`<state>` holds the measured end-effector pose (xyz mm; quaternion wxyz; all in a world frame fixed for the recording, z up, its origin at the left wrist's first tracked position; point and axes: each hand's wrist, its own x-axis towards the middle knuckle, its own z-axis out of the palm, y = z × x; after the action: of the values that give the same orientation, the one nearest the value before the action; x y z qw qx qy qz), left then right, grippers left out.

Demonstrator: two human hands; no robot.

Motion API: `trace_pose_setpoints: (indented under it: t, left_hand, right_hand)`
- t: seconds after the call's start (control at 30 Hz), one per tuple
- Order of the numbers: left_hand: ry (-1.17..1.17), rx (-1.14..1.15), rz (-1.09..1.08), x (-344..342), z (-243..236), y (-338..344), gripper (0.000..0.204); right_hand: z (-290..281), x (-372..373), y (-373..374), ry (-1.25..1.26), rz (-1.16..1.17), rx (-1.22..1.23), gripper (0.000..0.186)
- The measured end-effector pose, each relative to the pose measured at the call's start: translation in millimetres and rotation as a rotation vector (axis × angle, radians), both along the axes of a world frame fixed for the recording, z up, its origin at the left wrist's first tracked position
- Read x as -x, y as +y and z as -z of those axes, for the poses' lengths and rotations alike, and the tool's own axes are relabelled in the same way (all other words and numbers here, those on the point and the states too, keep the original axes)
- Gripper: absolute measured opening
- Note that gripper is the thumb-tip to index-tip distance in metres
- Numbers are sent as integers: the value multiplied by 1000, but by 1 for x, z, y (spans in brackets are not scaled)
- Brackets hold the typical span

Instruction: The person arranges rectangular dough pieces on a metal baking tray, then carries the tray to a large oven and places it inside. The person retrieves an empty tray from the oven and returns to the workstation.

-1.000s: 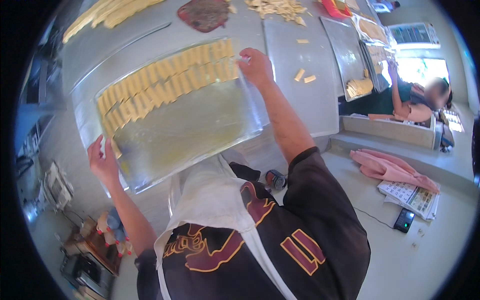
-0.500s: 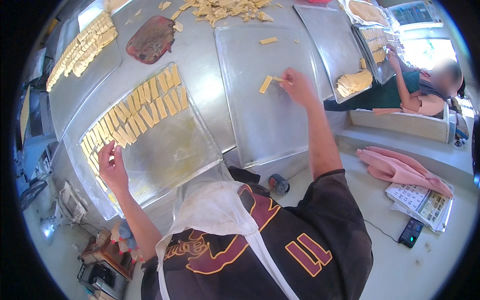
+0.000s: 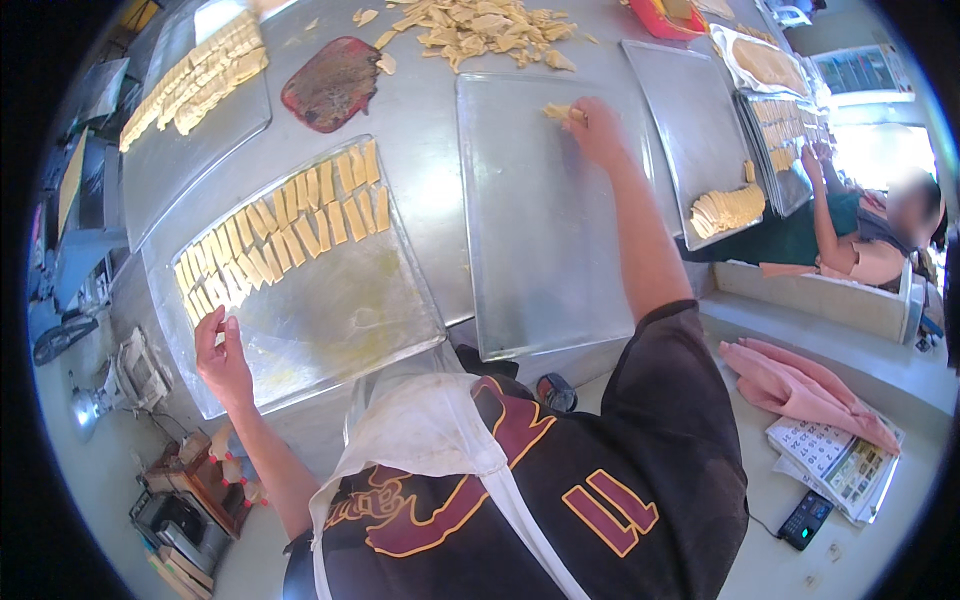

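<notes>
My right hand [image 3: 597,132] reaches over the far part of a bare metal tray [image 3: 540,290], its fingers closed on pale yellow dough strips [image 3: 556,111]. How many strips it grips is hard to make out. To the left, a second metal tray [image 3: 345,330] carries rows of flat dough strips [image 3: 272,222] laid side by side. My left hand [image 3: 222,360] rests at this tray's near left, thumb and fingers apart, fingertips beside the end of the rows. Nothing shows between them.
A heap of dough scraps [image 3: 490,28] lies at the back, near a worn red-rimmed board [image 3: 330,85]. More strips [image 3: 200,80] line a far-left tray. At right, a tray [image 3: 680,120] holds overlapping dough pieces [image 3: 728,212]; a co-worker [image 3: 850,220] works beyond it.
My right hand has moved farther away, gathering the loose strips that lay apart on the bare tray. My left hand stays by the rows. The whole view has shifted slightly.
</notes>
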<state>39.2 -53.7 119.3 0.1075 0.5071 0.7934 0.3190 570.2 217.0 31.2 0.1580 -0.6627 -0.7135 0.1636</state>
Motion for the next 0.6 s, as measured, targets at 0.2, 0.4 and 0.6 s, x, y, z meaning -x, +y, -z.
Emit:
trace_pose_setpoints:
  t: [0.2, 0.4, 0.6]
  left_hand:
    - [5, 21, -91, 48, -10, -47, 25]
    - [-80, 17, -166, 143, -8, -127, 25]
    - [-169, -13, -152, 285, 0, -218, 24]
  right_hand:
    - [3, 35, 30, -231, -120, 204, 26]
    - [-26, 150, -58, -188, -71, 157, 29]
    - [-60, 430, -262, 480, -247, 397, 26]
